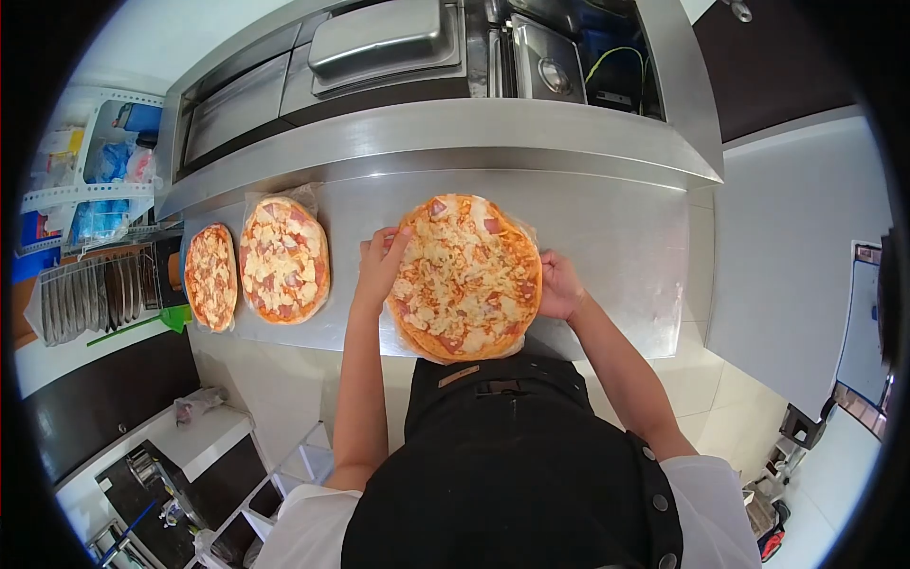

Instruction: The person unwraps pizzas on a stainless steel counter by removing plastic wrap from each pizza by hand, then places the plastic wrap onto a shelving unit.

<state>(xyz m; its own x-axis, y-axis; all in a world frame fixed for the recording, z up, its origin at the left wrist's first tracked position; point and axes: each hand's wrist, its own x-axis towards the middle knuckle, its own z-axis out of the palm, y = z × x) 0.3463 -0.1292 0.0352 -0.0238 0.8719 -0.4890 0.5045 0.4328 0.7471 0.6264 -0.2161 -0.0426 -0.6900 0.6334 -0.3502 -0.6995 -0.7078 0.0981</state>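
A round pizza (464, 284), topped with cheese and pinkish ham-like pieces, is in front of my body, near the front edge of the steel counter. Clear plastic shows at its rim. My left hand (381, 266) grips its left edge, fingertips at the upper left rim. On the opposite side, my right hand (561, 286) has its fingers curled closed at the right edge; part of the grip is hidden under the pizza. Two more pizzas lie on the left of the counter: a larger one (283, 261) on clear plastic and a narrower-looking one (210, 277) at the far left.
Behind the steel counter (616, 247) runs a raised ledge with a lidded metal pan (379, 43) and a smaller steel lid (548, 71). At left stand a white shelf (100, 194) with bags and a rack of plates (95, 299). A green-handled tool (175, 320) lies beside the counter.
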